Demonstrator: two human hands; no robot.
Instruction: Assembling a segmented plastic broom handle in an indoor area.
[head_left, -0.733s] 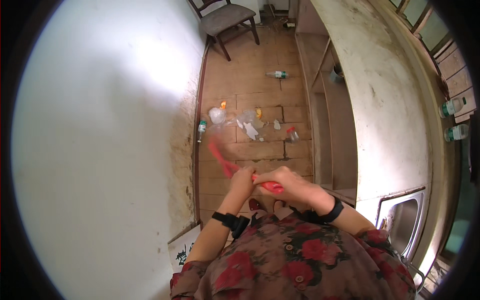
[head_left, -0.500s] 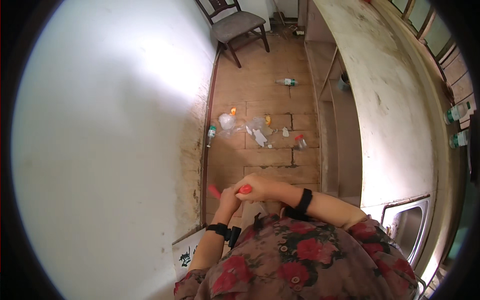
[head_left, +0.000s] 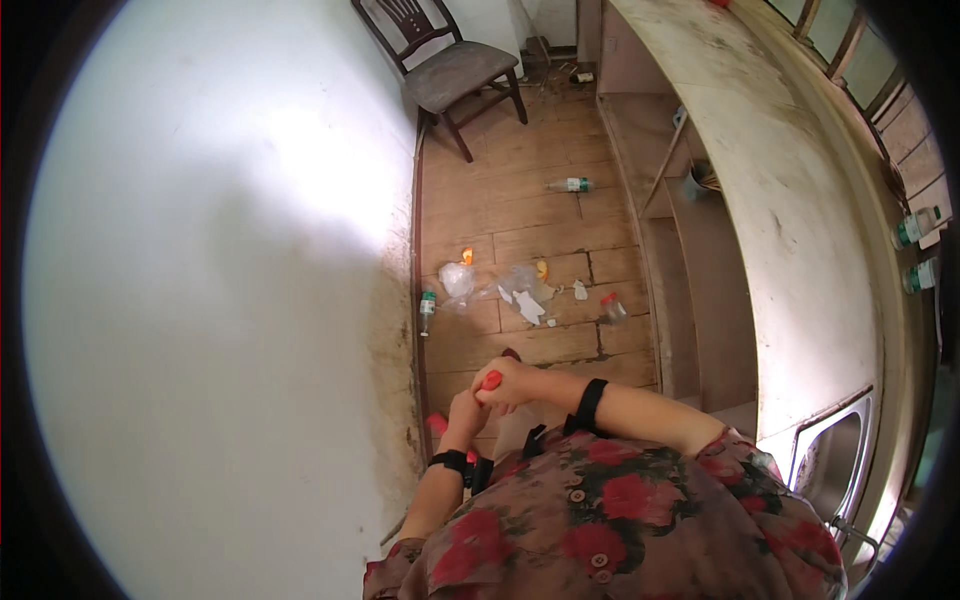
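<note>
My right hand (head_left: 508, 386) is closed round a red handle (head_left: 490, 380), whose rounded end shows at the top of the fist. Just below and left, my left hand (head_left: 465, 414) is closed against it, its fingers mostly hidden. A second red piece (head_left: 437, 423) shows left of my left wrist. What the red parts belong to is hidden by my hands and body. On the floor ahead lie a crumpled clear plastic bag (head_left: 457, 280), white paper scraps (head_left: 528, 307), orange peel-like pieces (head_left: 542, 270) and a clear jar with a red lid (head_left: 613, 307).
Two green-labelled bottles lie on the floor, one by the wall (head_left: 428, 306), one farther off (head_left: 571, 185). A chair (head_left: 460, 75) stands at the far left. Along the right runs a counter (head_left: 790, 230) with open shelves and a sink (head_left: 838, 455). A white wall (head_left: 230, 300) bounds the left.
The view has shifted, so floor litter and chair appear lower. My hands stay together on the red handle; the red piece by my left wrist sits lower, and a dark red tip shows beyond my right hand.
</note>
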